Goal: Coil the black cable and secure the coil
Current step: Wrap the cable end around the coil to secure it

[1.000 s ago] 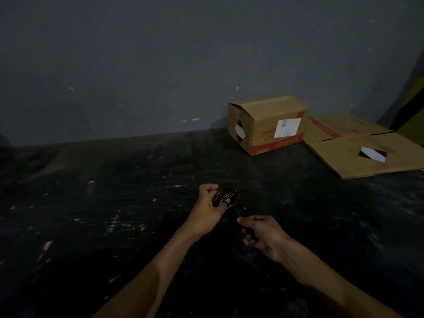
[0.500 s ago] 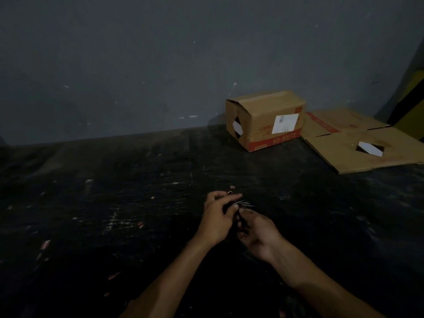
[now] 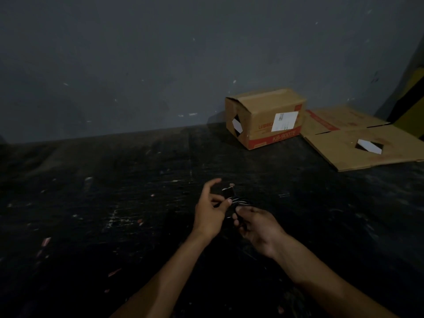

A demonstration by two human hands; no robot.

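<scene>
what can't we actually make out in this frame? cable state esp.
- Black cable, head view: dark against the dark floor; loop count and any tie unreadable.
- Right hand: fingertips curl under, so the grip point is hidden.
- Left hand: its fingers cover part of the coil.
- Cardboard box: label print too small.
- Flattened cardboard: cut off by the right edge.

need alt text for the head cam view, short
Two bare hands meet over a dark, scuffed floor, the left hand and right hand both gripping a small bundle of black cable. Behind, a cardboard box stands against a grey wall beside flattened cardboard.
</scene>
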